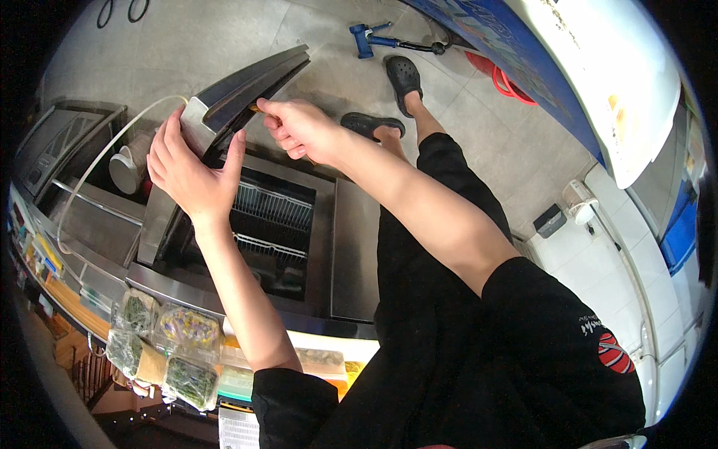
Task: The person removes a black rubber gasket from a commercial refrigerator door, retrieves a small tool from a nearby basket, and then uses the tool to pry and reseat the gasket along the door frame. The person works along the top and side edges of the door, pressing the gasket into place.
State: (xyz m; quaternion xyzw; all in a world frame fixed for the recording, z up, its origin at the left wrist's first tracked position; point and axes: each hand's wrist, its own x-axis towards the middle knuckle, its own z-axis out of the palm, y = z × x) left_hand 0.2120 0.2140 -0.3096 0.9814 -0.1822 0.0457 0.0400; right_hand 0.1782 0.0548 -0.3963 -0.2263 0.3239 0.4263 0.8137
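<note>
A stainless-steel door stands swung out from an undercounter cabinet. My left hand straddles the near end of the door, its fingers on the outer face and its thumb at the inner side. My right hand is closed at the door's dark inner edge. A small yellow-orange bit of a slim thing shows by its fingertips; the fist hides most of it, so I cannot tell its kind. Below my hands the open cabinet shows wire racks inside.
Packed greens and a clear box of yellow and purple pieces stand on the counter at lower left. A white cable loops by the door. On the floor lies a blue spray gun with its hose. A red basket stands at right.
</note>
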